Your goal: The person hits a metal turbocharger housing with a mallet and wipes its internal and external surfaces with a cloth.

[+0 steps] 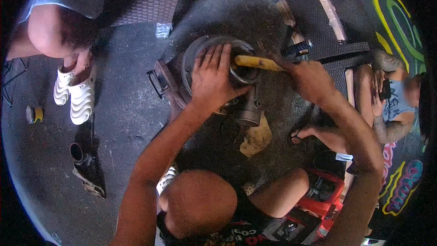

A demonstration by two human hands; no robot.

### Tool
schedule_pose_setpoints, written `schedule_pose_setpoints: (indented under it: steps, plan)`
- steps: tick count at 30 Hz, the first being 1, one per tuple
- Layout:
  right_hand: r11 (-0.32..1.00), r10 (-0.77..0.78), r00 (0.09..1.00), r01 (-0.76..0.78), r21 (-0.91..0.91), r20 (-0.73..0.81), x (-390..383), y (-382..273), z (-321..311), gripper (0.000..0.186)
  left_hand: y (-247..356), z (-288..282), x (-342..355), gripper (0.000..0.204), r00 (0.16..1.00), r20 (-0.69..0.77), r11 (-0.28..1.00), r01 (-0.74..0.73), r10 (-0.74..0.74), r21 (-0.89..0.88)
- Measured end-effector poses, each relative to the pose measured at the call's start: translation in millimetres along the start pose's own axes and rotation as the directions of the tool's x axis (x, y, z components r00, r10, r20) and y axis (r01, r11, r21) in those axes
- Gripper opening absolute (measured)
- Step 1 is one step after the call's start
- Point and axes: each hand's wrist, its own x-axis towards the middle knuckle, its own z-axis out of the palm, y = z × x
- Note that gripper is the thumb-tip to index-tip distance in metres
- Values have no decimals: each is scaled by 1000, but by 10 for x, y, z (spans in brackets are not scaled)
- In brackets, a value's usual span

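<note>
A round, dark metal housing [187, 70] sits on the floor before me, with a raised ring-like opening [248, 79] and a short tube [248, 117] on its near side. My left hand [213, 75] lies on the housing beside the opening, fingers stretched flat and thumb out toward the ring's near side. In my right hand [312, 79] is one end of a long yellow piece [259, 62], like a handle or folded strip. Its other end reaches the ring's rim; the exact kind is unclear. My right fingertips are partly hidden.
A tan worn sheet [257, 136] lies by the tube. A red toolbox [321, 196] stands beside my right knee. At left are a small can [35, 114], a dark pipe piece [82, 155] and a person's white clogs [83, 95]. Another person [396, 105] sits at right.
</note>
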Motion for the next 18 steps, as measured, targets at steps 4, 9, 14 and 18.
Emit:
schedule_pose_setpoints:
  steps: [4,9,14,18]
  plan:
    - [998,-15,997,10,-56,-82,-71,195,-43,55,28,-31,37,98,999,-51,1000,-2,3,9]
    - [997,42,994,-48,-53,-102,301,178,-112,36,72,-106,425,73,987,121,993,112,-108,-29]
    - [998,-26,944,42,41,-328,752,442,-163,21,-58,75,801,68,840,532,972,200,-104,-126]
    - [997,6,986,8,81,-164,833,224,-298,23,-206,189,682,63,944,330,913,149,-17,-381]
